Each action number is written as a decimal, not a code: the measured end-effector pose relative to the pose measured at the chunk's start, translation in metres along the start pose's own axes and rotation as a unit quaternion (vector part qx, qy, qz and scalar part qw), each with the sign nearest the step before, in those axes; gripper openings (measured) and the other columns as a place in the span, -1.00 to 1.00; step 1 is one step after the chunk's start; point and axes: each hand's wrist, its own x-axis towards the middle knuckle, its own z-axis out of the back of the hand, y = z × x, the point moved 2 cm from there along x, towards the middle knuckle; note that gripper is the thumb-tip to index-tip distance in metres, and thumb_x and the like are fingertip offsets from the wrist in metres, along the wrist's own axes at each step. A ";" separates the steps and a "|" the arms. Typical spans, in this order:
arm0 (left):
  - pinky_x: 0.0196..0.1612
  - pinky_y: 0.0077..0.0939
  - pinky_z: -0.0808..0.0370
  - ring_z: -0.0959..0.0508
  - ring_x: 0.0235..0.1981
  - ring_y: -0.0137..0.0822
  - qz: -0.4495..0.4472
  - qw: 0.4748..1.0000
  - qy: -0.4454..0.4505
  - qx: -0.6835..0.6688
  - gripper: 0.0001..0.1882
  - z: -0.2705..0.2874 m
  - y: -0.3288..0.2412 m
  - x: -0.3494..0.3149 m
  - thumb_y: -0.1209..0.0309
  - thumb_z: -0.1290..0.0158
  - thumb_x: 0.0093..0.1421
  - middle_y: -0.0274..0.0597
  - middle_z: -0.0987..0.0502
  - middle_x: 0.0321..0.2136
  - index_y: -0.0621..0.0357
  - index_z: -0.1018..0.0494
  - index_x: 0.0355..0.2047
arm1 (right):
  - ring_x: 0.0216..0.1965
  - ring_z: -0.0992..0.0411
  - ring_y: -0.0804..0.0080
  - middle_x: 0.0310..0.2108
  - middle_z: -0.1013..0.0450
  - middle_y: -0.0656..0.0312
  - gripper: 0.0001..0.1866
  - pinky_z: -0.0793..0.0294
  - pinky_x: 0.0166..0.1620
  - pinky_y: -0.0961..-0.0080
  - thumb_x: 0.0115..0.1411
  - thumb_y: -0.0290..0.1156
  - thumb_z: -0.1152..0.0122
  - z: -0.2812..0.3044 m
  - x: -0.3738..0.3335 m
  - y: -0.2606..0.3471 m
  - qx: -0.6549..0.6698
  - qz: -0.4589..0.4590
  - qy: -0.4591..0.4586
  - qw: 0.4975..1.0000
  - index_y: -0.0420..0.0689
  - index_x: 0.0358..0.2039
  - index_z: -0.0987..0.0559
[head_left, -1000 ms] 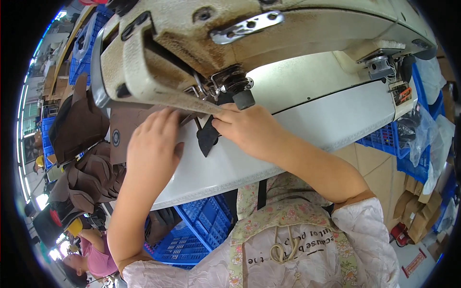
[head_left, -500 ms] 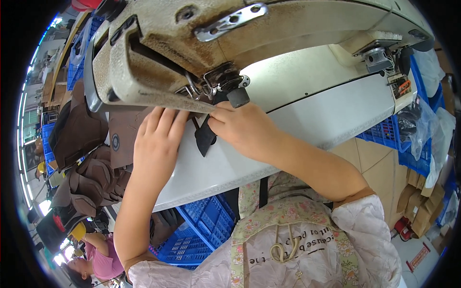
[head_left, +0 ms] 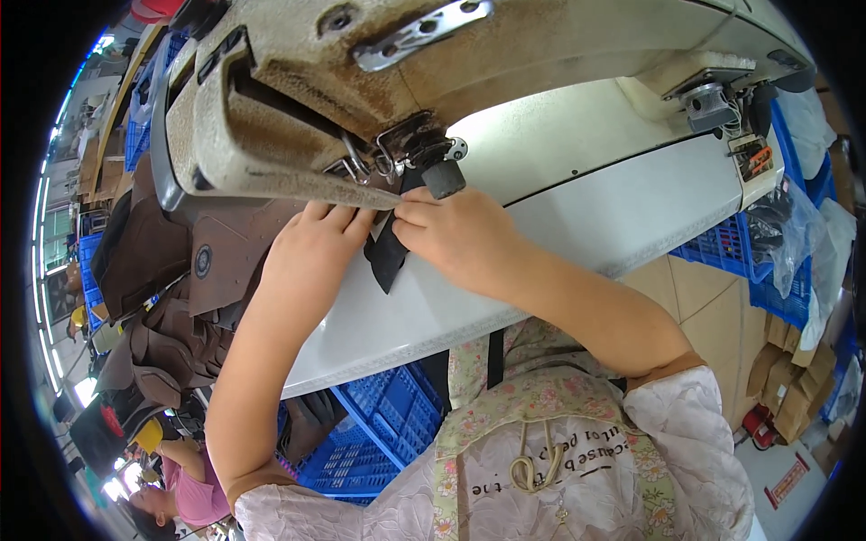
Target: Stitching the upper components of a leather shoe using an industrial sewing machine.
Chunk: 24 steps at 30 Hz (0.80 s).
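Under the head of a cream sewing machine (head_left: 298, 144), both my hands work close together at the presser and needle area. My left hand (head_left: 316, 257) lies with fingers stretched out on a brown leather-like piece (head_left: 230, 252), its fingertips hidden behind the machine's edge. That piece bears a round dark emblem and spreads left over the table. Just right of it, my right hand (head_left: 465, 243) is closed in a pinch on a black strip (head_left: 389, 257), whose tapered end hangs toward me. The pinched part and the stitching point are mostly covered.
The white machine table (head_left: 577, 221) curves across in front of me. Brown pieces (head_left: 176, 334) are heaped at the left. Blue crates stand below the table (head_left: 388, 424) and at the right (head_left: 722, 248). A co-worker in pink (head_left: 194, 487) is at lower left.
My left hand has shifted slightly right, closer to my right hand, and the brown piece has turned a little with it. The right hand stays almost where it was.
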 end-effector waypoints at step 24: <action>0.05 -0.29 -0.50 -0.55 -0.20 -0.05 -0.019 0.999 -0.028 0.028 -0.31 0.000 -0.009 0.002 0.64 0.05 0.09 -0.25 -0.32 0.34 0.10 -0.33 0.30 | 0.06 -0.47 0.29 -0.12 -0.52 0.22 -0.73 -0.52 -0.08 0.33 0.08 -0.43 -0.20 0.000 -0.008 0.006 0.005 -0.020 -0.010 1.000 -0.17 -0.18 -0.63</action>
